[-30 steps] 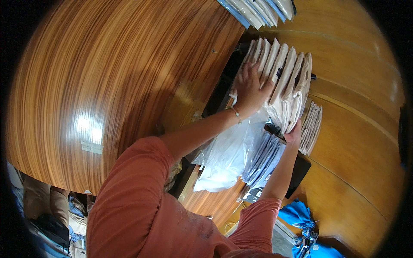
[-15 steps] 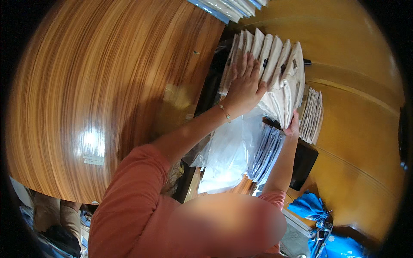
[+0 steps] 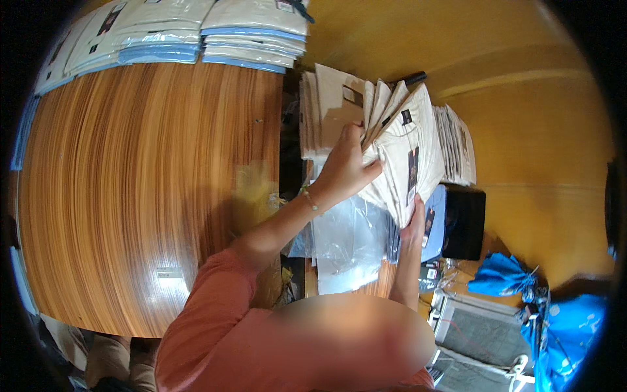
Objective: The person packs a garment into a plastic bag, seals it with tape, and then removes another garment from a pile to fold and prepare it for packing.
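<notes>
A bundle of folded cream garments (image 3: 405, 150) with dark labels and a hanging tag leans tilted between my hands. My left hand (image 3: 346, 163) grips its left side, with the fingers tucked in at the edges of the layers and the thumb toward the front. My right hand (image 3: 413, 222) holds the bottom corner, its fingers partly hidden by the cloth. Just left of the bundle stand more folded beige garments (image 3: 336, 98) in a row. Below my left hand lie clear plastic bags (image 3: 349, 235).
A wood-grain table (image 3: 150, 196) fills the left. Bagged cream and blue garment stacks (image 3: 255, 39) line its far edge. Another cream stack (image 3: 459, 147) stands against the tan wall. Folded blue garments (image 3: 434, 215), a black box-like object (image 3: 465, 225) and a blue cloth bundle (image 3: 499, 274) are at right.
The cream bundle has been tilted so its front face shows and drawn apart from the beige row. My left hand has shifted nearer and curled onto it. The view has swung.
</notes>
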The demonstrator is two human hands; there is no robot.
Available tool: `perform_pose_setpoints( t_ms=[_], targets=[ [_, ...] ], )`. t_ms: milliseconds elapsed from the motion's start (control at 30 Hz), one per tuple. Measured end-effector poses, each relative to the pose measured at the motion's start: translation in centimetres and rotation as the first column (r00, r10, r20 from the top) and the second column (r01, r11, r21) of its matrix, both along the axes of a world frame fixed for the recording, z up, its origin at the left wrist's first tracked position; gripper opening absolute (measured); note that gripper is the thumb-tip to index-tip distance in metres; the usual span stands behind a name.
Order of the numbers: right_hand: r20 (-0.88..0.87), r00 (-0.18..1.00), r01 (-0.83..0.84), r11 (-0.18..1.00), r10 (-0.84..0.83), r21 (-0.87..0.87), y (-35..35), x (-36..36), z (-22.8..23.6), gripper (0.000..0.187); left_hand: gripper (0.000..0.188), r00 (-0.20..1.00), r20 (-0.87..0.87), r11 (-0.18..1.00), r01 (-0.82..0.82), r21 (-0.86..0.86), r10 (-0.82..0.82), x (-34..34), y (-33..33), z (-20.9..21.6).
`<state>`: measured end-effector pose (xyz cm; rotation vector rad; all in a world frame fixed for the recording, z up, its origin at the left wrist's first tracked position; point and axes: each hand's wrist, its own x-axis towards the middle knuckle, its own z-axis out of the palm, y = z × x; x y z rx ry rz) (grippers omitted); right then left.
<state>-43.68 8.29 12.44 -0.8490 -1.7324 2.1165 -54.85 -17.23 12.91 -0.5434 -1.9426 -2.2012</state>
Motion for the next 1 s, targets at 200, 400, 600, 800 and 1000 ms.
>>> perform_pose_setpoints(
  t_ms=[200,400,600,800,1000],
  targets=[
    [-0.082,0.984,0.153,0.987,-0.156,-0.042,-6.8,14.5,-3.0,0.053,0.063,0.948,0.170,0.960,0.249,0.126,-0.269,10.7,-4.6,-2.3],
    [0.027,0.963,0.268,0.961,-0.267,-0.072,-5.4,22.6,-10.2,0.066,0.096,0.842,0.260,0.755,0.539,-0.374,-0.473,12.5,-6.0,-12.7],
    [0.126,0.961,0.237,0.968,-0.246,0.082,-8.1,19.4,-6.2,0.072,0.053,0.969,0.245,0.996,-0.065,0.069,0.046,-1.6,-4.4,-6.5],
    [0.024,0.931,0.318,0.839,-0.365,0.442,-8.9,20.1,-6.4,0.092,0.048,0.813,0.561,0.966,0.244,-0.085,-0.156,-9.3,-0.1,-6.8],
    [-0.050,0.928,0.272,0.584,-0.368,0.765,-11.9,21.2,-5.0,0.083,0.038,0.891,0.440,0.991,-0.072,-0.114,0.116,-12.4,2.7,-5.4]
  ],
)
